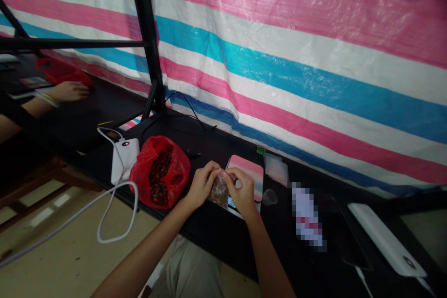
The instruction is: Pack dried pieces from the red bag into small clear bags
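Observation:
Both hands pinch the top of a small clear plastic bag (219,192) with brownish bits inside. My left hand (203,184) grips its left upper corner, and my right hand (243,191) has the right one, fingers closed. The bag hangs over the front left part of a small digital scale (247,167), whose top reflects pink and white stripes; part of its lit display shows beside the bag. Left of my hands, an open red plastic bag (178,163) holds a heap of reddish-brown dried pieces (160,174).
A white power bank (120,160) with a looping white cable stands left of the red bag. Right of the scale lie flat clear bags (275,169), a small clear cup (270,197), a dark phone (344,233) and another white power bank (386,240). Another person's hand (71,91) rests far left.

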`<state>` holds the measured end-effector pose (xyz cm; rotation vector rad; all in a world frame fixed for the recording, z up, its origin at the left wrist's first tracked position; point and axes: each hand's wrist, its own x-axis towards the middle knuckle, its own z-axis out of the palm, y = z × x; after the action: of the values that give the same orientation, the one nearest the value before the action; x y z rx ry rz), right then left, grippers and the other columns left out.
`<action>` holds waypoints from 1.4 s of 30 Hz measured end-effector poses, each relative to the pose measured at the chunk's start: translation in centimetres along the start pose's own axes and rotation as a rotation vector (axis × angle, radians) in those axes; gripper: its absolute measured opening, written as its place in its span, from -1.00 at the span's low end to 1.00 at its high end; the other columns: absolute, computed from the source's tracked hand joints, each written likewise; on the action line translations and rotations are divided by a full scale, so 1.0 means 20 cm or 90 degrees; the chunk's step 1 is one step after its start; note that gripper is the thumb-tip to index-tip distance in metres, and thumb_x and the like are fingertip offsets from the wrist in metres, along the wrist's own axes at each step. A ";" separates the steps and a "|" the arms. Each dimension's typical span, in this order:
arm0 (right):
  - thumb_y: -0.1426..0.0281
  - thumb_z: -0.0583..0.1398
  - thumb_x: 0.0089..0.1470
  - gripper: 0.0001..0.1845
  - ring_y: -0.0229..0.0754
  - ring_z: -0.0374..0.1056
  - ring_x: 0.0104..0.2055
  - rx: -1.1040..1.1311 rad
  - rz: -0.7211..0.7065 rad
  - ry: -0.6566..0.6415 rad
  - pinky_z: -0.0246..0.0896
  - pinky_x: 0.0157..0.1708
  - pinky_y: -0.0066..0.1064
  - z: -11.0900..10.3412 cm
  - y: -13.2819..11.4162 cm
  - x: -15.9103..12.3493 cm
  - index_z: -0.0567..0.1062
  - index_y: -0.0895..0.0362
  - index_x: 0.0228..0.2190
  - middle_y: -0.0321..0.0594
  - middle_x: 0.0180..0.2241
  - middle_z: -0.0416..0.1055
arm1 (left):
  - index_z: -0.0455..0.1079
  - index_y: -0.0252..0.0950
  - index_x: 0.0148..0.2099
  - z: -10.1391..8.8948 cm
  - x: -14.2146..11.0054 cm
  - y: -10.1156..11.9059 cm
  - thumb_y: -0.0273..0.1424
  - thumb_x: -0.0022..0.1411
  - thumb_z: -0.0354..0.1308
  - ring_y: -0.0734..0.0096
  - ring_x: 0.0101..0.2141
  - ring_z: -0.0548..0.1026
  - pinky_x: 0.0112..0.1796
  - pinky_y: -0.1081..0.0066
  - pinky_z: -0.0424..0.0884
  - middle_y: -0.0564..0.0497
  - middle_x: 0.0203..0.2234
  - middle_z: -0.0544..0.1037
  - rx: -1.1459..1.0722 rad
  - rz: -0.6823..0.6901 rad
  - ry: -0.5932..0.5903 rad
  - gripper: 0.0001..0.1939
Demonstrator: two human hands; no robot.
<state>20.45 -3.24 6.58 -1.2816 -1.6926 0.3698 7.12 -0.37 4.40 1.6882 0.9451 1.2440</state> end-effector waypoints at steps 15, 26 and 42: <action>0.28 0.10 0.08 -0.73 -0.33 0.21 -0.61 0.082 0.065 0.050 0.07 -0.59 -0.52 0.03 0.03 0.00 0.45 0.17 -0.52 -0.32 -0.63 0.33 | 0.45 -0.33 -0.39 -0.02 0.01 0.00 -0.32 0.11 0.12 0.49 -0.48 0.44 -0.42 0.55 0.33 0.04 -0.51 0.52 0.000 0.017 0.132 -0.82; 0.32 0.15 -0.03 -0.78 -0.30 0.27 -0.64 0.217 0.145 0.133 0.16 -0.63 -0.51 -0.01 0.07 0.04 0.50 0.17 -0.56 -0.30 -0.63 0.41 | 0.46 -0.37 -0.46 -0.05 0.05 -0.02 -0.31 0.07 0.15 0.54 -0.65 0.37 -0.57 0.53 0.28 0.03 -0.61 0.49 -0.126 -0.044 0.246 -0.79; 0.32 0.13 0.00 -0.73 -0.32 0.21 -0.67 0.101 0.124 0.056 0.09 -0.60 -0.51 0.04 0.09 0.02 0.51 0.18 -0.59 -0.33 -0.71 0.33 | 0.33 -0.33 -0.53 -0.01 0.02 -0.04 -0.30 0.21 -0.01 0.44 -0.46 0.33 -0.38 0.46 0.22 0.04 -0.58 0.39 0.053 0.071 0.128 -0.69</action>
<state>20.89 -1.86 5.04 -1.3283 -1.4387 0.5439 6.98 0.40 3.81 1.7221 1.0461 1.4888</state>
